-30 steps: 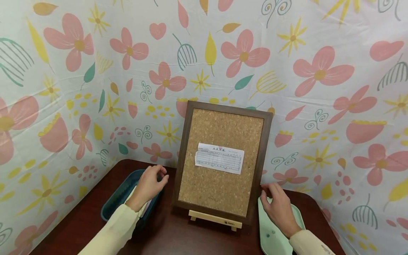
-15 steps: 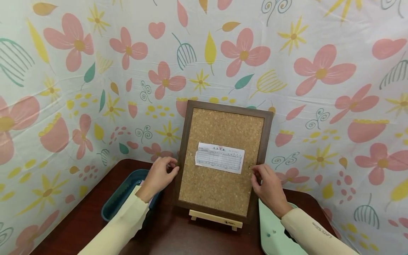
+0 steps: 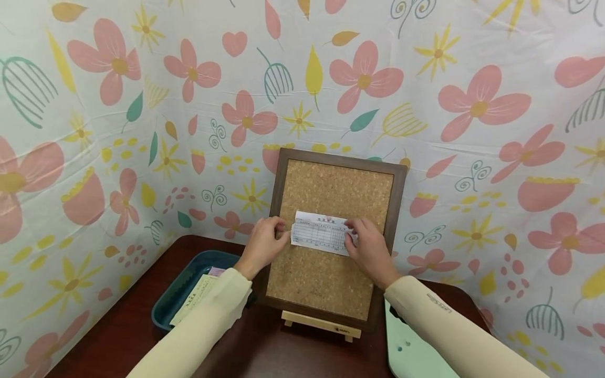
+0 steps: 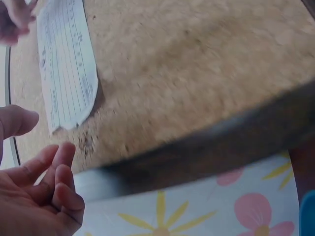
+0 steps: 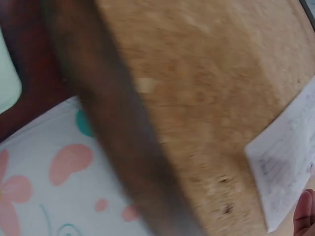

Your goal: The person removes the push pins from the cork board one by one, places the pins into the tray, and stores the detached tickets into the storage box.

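Note:
A white printed form slip lies against the cork board, with a small pink spot at its top edge. My left hand is at the slip's left end, and in the left wrist view its thumb and fingers stand apart with nothing between them. Over the slip's right end is my right hand, fingers bent and thumb apart from the forefinger. The right wrist view shows only a fingertip beside the slip. The slip's right edge is partly hidden in the head view.
The brown-framed board leans on a small wooden easel. At left, a dark blue tray holds yellowish paper slips and a purplish one. At right lies a mint-green tray with small pins. A flowered cloth hangs behind.
My left hand has moved right from above the blue tray to the slip's left end. My right hand has risen leftward from the green tray to the slip's right end.

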Motion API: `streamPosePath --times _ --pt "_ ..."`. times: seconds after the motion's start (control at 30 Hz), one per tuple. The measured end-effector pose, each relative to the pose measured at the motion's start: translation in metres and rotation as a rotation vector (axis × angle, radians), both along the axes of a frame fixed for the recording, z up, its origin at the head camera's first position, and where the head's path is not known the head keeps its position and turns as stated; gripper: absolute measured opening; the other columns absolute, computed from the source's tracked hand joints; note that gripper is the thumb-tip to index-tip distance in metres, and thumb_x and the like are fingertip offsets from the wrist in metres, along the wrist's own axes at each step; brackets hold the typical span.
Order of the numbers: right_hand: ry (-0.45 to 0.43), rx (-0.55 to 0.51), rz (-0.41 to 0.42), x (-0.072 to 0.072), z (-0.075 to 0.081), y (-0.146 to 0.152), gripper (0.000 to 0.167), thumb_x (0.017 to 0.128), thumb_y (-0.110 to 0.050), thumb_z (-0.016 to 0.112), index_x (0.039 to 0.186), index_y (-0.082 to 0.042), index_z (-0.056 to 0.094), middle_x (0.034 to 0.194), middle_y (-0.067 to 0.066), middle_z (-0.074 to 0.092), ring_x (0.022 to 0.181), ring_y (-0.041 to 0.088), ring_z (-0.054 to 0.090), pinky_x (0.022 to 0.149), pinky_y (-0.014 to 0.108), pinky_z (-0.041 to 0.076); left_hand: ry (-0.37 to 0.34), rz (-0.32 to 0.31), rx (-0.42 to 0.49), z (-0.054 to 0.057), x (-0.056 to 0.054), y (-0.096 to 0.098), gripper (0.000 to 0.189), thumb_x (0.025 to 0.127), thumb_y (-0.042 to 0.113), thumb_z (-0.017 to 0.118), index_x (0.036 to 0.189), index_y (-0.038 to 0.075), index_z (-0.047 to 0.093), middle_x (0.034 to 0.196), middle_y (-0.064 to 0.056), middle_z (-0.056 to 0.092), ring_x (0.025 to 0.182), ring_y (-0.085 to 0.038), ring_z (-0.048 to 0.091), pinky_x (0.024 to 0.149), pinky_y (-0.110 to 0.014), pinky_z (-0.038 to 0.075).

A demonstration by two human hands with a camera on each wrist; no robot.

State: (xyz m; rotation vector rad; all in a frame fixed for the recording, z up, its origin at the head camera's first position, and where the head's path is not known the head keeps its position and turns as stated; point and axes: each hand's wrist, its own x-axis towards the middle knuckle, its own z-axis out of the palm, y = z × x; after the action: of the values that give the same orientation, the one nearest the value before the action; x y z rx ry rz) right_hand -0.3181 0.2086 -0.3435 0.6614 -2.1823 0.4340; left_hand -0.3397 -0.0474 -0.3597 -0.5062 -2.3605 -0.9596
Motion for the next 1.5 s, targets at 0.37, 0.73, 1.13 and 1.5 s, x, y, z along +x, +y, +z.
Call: streamPosePath --times 0.37,0.73,1.13,1.5 --pt "-0.098 -0.015 -0.003 -0.023 0.013 -0.031 0.023 0.084 0.003 0.064 0.106 0.000 0.058 0.100 0.011 0.058 0.085 0.021 0.058 0.070 0.033 0.050 0.006 0.066 0.040 0.010 -0.008 0.034 0.018 0.086 0.017 0.066 0.094 0.001 0.067 0.081 -0.005 0.061 0.079 -0.021 0.052 0.070 -0.034 0.042" --pt "-0.129 -0.030 -0.045 -0.028 0.012 -0.037 0.021 0.083 0.002 0.065 0.102 -0.003 0.059 0.096 0.008 0.056 0.083 0.020 0.057 0.071 0.035 0.048 -0.002 0.108 0.047 0.012 -0.012 0.041 0.016 0.085 0.018 0.068 0.085 0.005 0.059 0.079 -0.003 0.054 0.076 -0.020 0.050 0.066 -0.033 0.041" --pt "-0.127 -0.038 -0.098 -0.027 0.014 -0.045 0.014 0.084 0.001 0.063 0.097 -0.004 0.059 0.093 0.008 0.056 0.081 0.021 0.056 0.072 0.037 0.047 0.013 0.087 0.062 0.014 -0.011 0.040 0.015 0.087 0.010 0.064 0.078 0.007 0.053 0.071 -0.002 0.052 0.070 -0.020 0.049 0.061 -0.033 0.039" --pt "-0.150 -0.029 -0.146 -0.030 0.018 -0.051 0.006 0.083 -0.002 0.066 0.088 -0.004 0.062 0.088 0.007 0.058 0.077 0.022 0.058 0.068 0.037 0.048 -0.073 0.108 0.044 0.015 -0.015 0.039 0.014 0.093 0.018 0.060 0.084 0.008 0.056 0.070 0.000 0.052 0.070 -0.018 0.048 0.061 -0.032 0.038"
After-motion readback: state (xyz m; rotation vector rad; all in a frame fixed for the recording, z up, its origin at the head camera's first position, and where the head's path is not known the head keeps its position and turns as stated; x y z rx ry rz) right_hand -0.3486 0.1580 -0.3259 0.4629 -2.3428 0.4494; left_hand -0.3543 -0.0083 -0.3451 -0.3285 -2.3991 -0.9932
